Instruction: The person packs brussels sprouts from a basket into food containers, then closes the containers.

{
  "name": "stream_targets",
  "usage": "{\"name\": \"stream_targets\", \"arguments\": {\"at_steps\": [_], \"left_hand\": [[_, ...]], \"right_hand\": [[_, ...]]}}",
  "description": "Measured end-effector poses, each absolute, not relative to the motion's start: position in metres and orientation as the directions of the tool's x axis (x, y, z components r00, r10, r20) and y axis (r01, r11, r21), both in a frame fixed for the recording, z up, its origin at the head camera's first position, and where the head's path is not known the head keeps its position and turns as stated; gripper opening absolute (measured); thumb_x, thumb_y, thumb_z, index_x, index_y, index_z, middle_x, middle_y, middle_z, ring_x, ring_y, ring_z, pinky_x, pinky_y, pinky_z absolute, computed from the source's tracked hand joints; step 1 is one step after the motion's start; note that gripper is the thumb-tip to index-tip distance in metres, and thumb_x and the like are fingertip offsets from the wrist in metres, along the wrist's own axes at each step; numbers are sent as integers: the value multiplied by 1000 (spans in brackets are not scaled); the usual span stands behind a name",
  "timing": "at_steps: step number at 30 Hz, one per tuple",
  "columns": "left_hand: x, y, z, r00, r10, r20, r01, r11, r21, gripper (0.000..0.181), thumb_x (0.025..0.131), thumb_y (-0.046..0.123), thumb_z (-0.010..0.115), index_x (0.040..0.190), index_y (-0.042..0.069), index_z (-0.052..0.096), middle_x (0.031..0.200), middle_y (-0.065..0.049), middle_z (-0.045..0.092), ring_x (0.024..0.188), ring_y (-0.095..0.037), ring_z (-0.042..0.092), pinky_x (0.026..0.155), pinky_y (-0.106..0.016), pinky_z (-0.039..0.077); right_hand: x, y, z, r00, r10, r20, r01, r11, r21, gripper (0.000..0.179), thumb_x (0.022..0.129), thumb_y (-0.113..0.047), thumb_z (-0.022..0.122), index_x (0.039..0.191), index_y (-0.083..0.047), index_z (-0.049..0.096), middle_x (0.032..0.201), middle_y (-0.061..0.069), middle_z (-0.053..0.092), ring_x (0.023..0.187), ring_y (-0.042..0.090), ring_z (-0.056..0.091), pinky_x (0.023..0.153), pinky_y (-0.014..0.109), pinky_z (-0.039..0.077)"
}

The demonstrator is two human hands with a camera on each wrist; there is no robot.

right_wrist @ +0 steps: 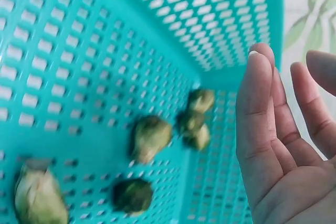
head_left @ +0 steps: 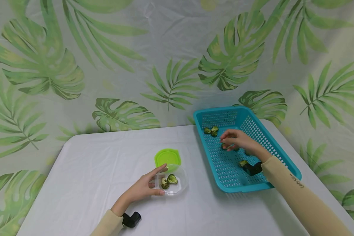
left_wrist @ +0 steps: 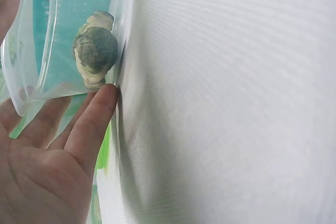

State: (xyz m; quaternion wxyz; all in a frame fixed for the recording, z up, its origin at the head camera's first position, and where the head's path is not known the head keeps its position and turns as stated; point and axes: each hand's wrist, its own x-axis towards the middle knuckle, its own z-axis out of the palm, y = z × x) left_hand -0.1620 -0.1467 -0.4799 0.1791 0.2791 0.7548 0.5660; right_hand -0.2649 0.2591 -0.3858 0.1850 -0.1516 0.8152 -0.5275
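My left hand point(head_left: 141, 187) holds a clear plastic container point(head_left: 181, 183) from its left side, thumb at the front and fingers behind. Brussels sprouts point(head_left: 172, 179) lie in the container; the left wrist view shows one sprout point(left_wrist: 97, 48) through the wall, a fingertip right below it. Over the blue plastic basket point(head_left: 208, 155), my right hand point(head_left: 239, 140) hovers with fingers loosely bent and nothing between them. Several Brussels sprouts point(head_left: 214, 133) lie on the basket floor, and in the right wrist view a sprout point(right_wrist: 150, 137) sits left of the fingers.
A bright green lid point(head_left: 166, 156) lies just behind the container, partly overlapped by it. White cloth covers the table point(head_left: 88, 170). A leaf-patterned curtain point(head_left: 177, 49) hangs along the back edge. The basket's raised walls surround the sprouts under my right hand.
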Motion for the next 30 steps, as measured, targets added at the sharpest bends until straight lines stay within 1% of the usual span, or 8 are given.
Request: {"name": "stream_targets", "arguments": {"at_steps": [5,12,19,23,30], "left_hand": [[-162,-146,-479,-780,624,44,225,214,950,87,85,13,74,153,10,21,151,-14,32,132,-34,38,99,-40,43],[-162,-147,-479,-782,623,34,220,225,949,87,85,12,74,154,11,21,151,-13,32,133,-33,38,99,-41,43],[-163,-147,-480,-779,626,37,225,224,948,87,85,14,74,153,9,20,151,-13,32,133,-33,38,99,-41,43],[-162,-147,-479,-779,625,36,224,224,948,88,85,15,75,153,9,21,151,-13,32,133,-33,38,100,-41,43],[-162,-146,-479,-779,625,48,229,213,950,87,85,12,74,153,10,21,151,-15,31,133,-35,37,100,-42,42]], "right_hand": [[-269,269,-394,-887,-417,-199,-5,440,-898,29,100,-12,52,118,11,49,116,33,53,100,47,58,81,54,52],[-274,277,-403,-882,-409,-234,12,476,-880,35,100,-11,51,123,14,44,119,33,52,101,45,58,82,51,52],[-283,285,-413,-881,-383,-278,53,504,-862,39,99,-12,52,127,13,42,120,32,50,101,45,58,84,51,52],[-287,287,-417,-879,-370,-300,63,535,-843,41,99,-13,52,129,13,42,121,31,50,101,42,59,83,49,52],[-288,286,-416,-866,-364,-342,83,570,-818,42,100,-12,50,132,12,40,123,29,48,101,41,59,84,49,52]]}}
